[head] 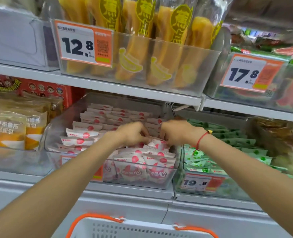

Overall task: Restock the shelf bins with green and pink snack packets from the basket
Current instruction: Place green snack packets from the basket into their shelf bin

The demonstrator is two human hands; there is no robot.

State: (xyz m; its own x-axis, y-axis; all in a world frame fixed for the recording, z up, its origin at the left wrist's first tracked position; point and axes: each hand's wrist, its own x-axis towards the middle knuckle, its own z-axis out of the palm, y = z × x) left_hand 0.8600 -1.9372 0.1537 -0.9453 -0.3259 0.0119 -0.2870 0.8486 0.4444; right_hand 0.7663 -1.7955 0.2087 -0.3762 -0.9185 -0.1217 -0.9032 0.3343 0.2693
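1. Head view: both hands reach into the clear pink bin on the middle shelf, close together above its front rows.
2. Left hand has its fingers curled down onto the pink packets; it seems to pinch the top edge of one, though blur hides the fingertips.
3. Right hand is curled the same way just beside it, gripping a pink packet that lies tilted on top of the upright front row. A red cord circles this wrist.
4. Pink packets stand in rows filling the bin from back to front; the front ones press against the clear wall.
5. Green packets fill the next bin to the right, touching the pink bin's side. A 19.8 price tag sits on its front.
6. Basket, white with orange handles, shows at the bottom edge, below the shelf and between the forearms; its contents are out of sight.
7. Upper shelf carries a clear bin of yellow banana-shaped packs with a 12.8 tag, and to the right a bin with a 17.8 tag.
8. Left of the pink bin, bread packs in orange and clear wrap stand in another bin.
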